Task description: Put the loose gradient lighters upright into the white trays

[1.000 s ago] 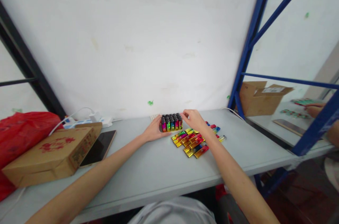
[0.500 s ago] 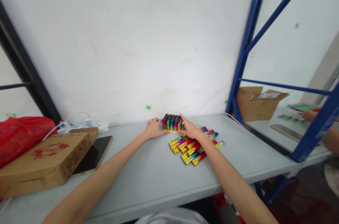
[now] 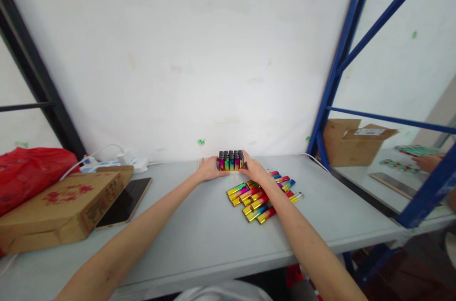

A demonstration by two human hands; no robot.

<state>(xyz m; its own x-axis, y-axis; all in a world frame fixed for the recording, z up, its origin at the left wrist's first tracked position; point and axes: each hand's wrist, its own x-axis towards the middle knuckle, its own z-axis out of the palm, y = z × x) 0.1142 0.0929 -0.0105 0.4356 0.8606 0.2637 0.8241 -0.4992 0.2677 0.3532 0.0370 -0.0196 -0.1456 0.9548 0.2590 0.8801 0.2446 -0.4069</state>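
Note:
A block of upright lighters (image 3: 231, 161), shiny and many-coloured with dark tops, stands in tight rows near the wall. My left hand (image 3: 209, 169) presses against its left end, thumb along the front. At the right end my right hand (image 3: 252, 168) grips it the same way, so the block is clasped between both hands. Whether a tray lies under the lighters I cannot tell. Just in front and to the right, a loose pile of metallic lighters (image 3: 254, 199) lies flat on the grey table (image 3: 199, 244), partly covered by my right forearm.
At left are a flat cardboard box (image 3: 53, 215), a red plastic bag (image 3: 35, 173), a dark tablet (image 3: 124, 203) and a power strip (image 3: 107, 165). A blue metal frame (image 3: 329, 87) rises at right. Beyond it are an open carton (image 3: 352, 149) and another person's hand (image 3: 427, 163).
The block of lighters has tilted or lifted slightly between my hands, its front facing me more squarely. The view has shifted a little. The loose pile lies as before.

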